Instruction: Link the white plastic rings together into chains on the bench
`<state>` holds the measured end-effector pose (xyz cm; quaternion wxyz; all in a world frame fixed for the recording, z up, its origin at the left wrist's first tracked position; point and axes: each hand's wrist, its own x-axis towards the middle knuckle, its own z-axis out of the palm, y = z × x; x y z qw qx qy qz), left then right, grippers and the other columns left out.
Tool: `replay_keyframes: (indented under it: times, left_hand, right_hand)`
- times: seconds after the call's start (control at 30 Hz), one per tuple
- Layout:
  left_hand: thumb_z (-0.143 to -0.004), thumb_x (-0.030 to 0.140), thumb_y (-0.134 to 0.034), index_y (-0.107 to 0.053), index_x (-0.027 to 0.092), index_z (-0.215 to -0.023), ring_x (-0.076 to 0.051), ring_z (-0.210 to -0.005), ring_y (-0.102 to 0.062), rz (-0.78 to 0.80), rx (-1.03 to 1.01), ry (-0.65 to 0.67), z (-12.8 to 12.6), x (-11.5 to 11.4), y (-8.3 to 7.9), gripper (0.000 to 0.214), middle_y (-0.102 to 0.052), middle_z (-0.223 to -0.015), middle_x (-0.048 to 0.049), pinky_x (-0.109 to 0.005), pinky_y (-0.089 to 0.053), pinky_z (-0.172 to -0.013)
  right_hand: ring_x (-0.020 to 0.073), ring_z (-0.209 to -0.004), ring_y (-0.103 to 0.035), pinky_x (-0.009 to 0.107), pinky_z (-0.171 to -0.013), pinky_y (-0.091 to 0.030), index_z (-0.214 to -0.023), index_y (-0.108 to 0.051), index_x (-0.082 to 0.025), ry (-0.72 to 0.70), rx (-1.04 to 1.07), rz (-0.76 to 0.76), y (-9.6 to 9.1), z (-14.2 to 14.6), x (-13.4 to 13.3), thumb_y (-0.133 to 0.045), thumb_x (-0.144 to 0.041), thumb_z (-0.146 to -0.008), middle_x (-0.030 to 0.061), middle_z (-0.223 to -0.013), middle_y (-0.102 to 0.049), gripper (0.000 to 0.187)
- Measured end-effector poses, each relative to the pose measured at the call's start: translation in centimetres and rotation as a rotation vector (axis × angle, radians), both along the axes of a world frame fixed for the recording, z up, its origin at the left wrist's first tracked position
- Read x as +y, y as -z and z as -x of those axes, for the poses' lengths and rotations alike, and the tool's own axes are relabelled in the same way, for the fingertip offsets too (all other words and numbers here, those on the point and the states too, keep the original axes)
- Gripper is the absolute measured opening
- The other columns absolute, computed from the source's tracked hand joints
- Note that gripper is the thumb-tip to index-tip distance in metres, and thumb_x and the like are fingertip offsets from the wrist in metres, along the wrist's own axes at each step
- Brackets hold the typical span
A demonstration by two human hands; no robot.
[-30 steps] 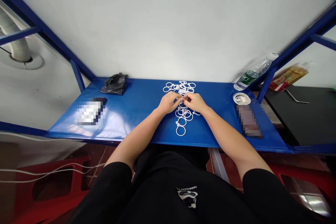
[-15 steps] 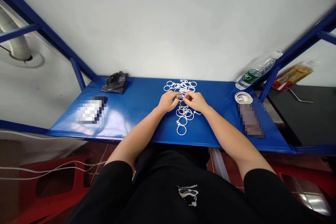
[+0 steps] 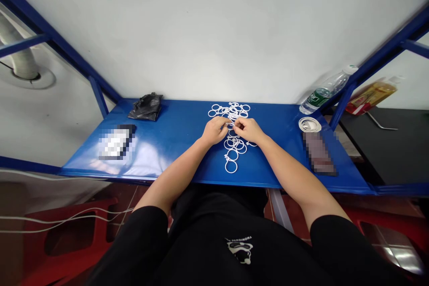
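Both hands meet above a pile of white plastic rings that look like curtain rings point(image 3: 231, 172), each with a small clasp or eyelet. My left hand point(image 3: 215, 130) is closed, thumb and fingertips pinching a white ring. Right beside it, my right hand point(image 3: 248, 130) pinches the same spot from the other side, its fingertips nearly touching the left ones. The held ring is mostly hidden by the fingers. Several rings lie beyond the hands toward the wall, and several more trail toward the table's near edge, some overlapping or linked.
The blue table point(image 3: 181, 143) stands against a white wall. A crumpled black plastic bag point(image 3: 146, 106) and a blurred-out dark item point(image 3: 117, 142) lie on the left. On the right are a water bottle point(image 3: 318, 98), a coiled white cable point(image 3: 310, 124) and a blurred phone-like object point(image 3: 320, 153).
My hands stay at the same spot, with only a slight shift of the right fingers toward the left ones. The view has moved very slightly.
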<state>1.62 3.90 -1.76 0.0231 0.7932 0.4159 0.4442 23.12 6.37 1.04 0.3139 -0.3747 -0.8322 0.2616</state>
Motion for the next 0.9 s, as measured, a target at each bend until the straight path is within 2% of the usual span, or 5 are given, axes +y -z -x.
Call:
replay_keyframes:
  times: [0.27, 0.47, 0.7, 0.8, 0.9]
  left_hand:
    - [-0.084, 0.012, -0.049, -0.071, 0.021, -0.081, -0.019, -0.079, -0.067, -0.012, -0.032, -0.019, -0.4, -0.2, -0.3, 0.024, -0.073, -0.081, -0.0044, -0.034, -0.056, -0.080]
    - [-0.093, 0.015, -0.051, -0.077, 0.019, -0.114, -0.018, -0.085, -0.072, 0.135, -0.043, -0.033, 0.0, -0.1, 0.1, 0.034, -0.079, -0.093, -0.0048, -0.032, -0.057, -0.083]
    - [-0.097, 0.026, -0.063, -0.065, 0.022, -0.145, -0.017, -0.090, -0.071, 0.253, 0.081, -0.026, -0.2, -0.3, -0.2, 0.048, -0.074, -0.126, -0.0081, -0.031, -0.059, -0.089]
    - [-0.098, 0.026, -0.063, -0.070, 0.021, -0.139, -0.022, -0.108, -0.070, 0.262, 0.156, -0.039, -0.4, -0.2, -0.3, 0.042, -0.071, -0.130, -0.0102, -0.035, -0.058, -0.098]
    - [-0.100, 0.022, -0.058, -0.078, 0.021, -0.125, -0.026, -0.118, -0.066, 0.259, 0.259, -0.072, -0.4, 0.2, 0.0, 0.032, -0.070, -0.129, -0.0110, -0.042, -0.055, -0.106]
  right_hand:
    - [0.0155, -0.064, -0.061, 0.028, -0.063, -0.039, -0.073, -0.060, -0.023, -0.076, -0.073, -0.076, 0.0, 0.9, -0.8, -0.066, -0.027, -0.083, -0.0007, -0.070, -0.071, 0.012]
    - [0.0158, -0.063, -0.061, 0.028, -0.064, -0.043, -0.078, -0.063, -0.023, 0.049, -0.008, -0.089, 0.1, 0.3, -0.2, -0.065, -0.026, -0.085, -0.0014, -0.070, -0.071, 0.008]
    - [0.0190, -0.071, -0.070, 0.031, -0.072, -0.053, -0.090, -0.074, -0.023, 0.226, 0.209, -0.148, 0.3, -0.2, 0.7, -0.064, -0.030, -0.092, 0.0032, -0.085, -0.078, 0.013]
    - [0.0199, -0.075, -0.071, 0.032, -0.074, -0.054, -0.097, -0.078, -0.022, 0.237, 0.207, -0.107, 0.7, -0.6, 1.3, -0.063, -0.030, -0.094, 0.0035, -0.086, -0.079, 0.018]
    - [0.0186, -0.071, -0.069, 0.031, -0.070, -0.051, -0.096, -0.081, -0.023, 0.152, 0.116, -0.014, 1.0, -0.9, 1.7, -0.065, -0.028, -0.092, 0.0017, -0.081, -0.079, 0.017]
